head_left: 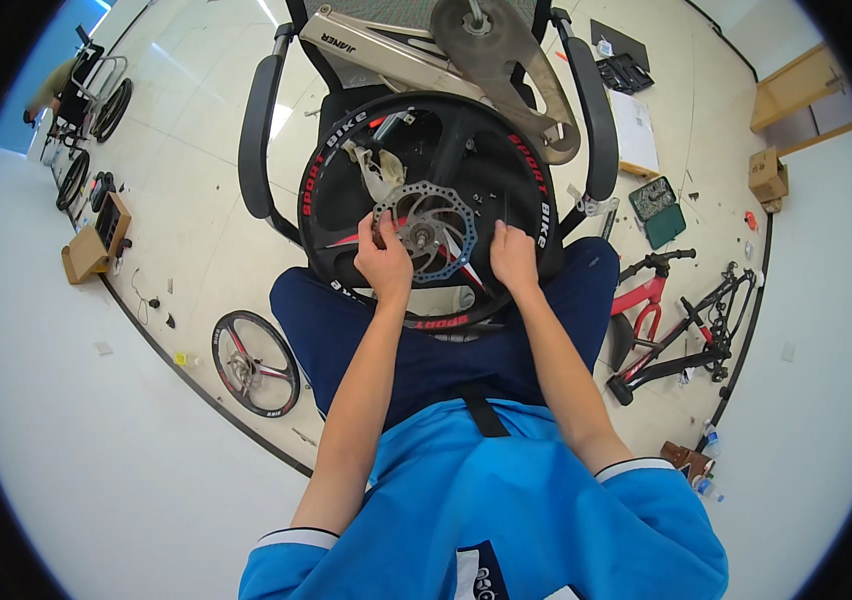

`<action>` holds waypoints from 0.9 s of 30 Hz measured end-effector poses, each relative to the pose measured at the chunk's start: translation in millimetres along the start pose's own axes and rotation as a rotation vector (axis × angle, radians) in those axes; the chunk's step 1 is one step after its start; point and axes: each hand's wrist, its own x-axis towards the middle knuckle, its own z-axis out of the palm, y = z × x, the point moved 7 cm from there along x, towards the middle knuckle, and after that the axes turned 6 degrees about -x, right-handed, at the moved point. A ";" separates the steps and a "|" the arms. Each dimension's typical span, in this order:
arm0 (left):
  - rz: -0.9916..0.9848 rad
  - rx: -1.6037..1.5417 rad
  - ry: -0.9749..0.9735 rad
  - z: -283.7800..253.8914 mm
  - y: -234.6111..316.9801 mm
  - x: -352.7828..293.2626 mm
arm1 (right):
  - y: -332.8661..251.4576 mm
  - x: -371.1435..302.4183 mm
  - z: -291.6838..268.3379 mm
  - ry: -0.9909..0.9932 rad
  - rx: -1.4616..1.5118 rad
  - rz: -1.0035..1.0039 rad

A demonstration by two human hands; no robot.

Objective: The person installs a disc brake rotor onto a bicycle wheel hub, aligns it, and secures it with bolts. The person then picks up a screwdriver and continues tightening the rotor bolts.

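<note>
A black bicycle wheel [546, 205] with broad spokes lies across my lap and the seat of an office chair. At its hub sits a silver brake disc [458, 200] with a ring of holes and a bluish edge. My left hand [384, 262] pinches the left rim of this disc between thumb and fingers. My right hand [515, 257] is closed to the right of the disc, over the wheel, around a thin dark rod [506, 208] that points away from me. Several small screws [478, 200] lie near the disc, and a crumpled whitish cloth or glove [379, 172] lies beyond it.
Chair armrests [262, 140] flank the wheel. A metal swingarm [396, 60] rests on the chair beyond it. A second wheel [256, 363] is on the floor at left; red and black bike frames [686, 340] lie at right. A green tool case [664, 226] sits at far right.
</note>
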 end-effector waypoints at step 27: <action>0.004 0.025 0.039 -6.8 -1.1 -1.3 | -19.9 9.1 -15.0 -0.054 0.739 0.106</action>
